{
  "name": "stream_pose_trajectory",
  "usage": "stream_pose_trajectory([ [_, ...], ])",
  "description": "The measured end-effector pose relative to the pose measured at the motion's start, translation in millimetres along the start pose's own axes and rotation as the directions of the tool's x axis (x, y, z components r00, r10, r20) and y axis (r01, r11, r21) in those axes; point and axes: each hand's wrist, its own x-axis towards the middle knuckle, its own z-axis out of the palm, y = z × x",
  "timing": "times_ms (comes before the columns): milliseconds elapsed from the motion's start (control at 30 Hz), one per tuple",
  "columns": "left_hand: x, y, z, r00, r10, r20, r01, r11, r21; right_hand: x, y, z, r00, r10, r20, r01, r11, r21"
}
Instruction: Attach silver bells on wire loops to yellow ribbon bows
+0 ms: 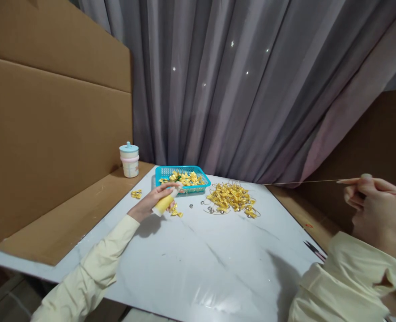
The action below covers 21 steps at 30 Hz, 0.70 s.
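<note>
My left hand [150, 202] is closed around a spool of yellow thread [164, 204], held above the white table near the front of a blue basket [158, 178]. Inside the basket are yellow ribbon pieces [186, 178]. Up at the right, my right hand [375, 201] pinches a thin thread [305, 182] that stretches out to the left. A pile of yellow ribbon pieces with cords and small silver bells [231, 197] lies right of the basket. One yellow piece [176, 212] rests just below my left hand.
On the left ledge stands a cup with a blue lid [129, 162]. A small yellow piece [136, 193] lies at the table's left. Dark-tipped scissors or tweezers [314, 250] are near the right edge. Cardboard walls [57, 120] flank the white table [198, 259]; a grey curtain hangs behind.
</note>
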Motion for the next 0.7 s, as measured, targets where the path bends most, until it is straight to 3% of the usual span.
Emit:
stream_pose_trajectory([
  [267, 0.8, 1.6, -7.2, 0.996, 0.068, 0.055, -0.052, 0.967, -0.249, 4.5, 10.0, -2.0, 0.999, 0.036, 0.012, -0.036, 0.999, 0.017],
  [700, -5.8, 3.7, -5.4, 0.978, 0.098, 0.182, -0.047, 0.963, -0.265, 8.7, 20.6, -5.6, 0.999, 0.039, 0.018, -0.04, 0.998, 0.05],
])
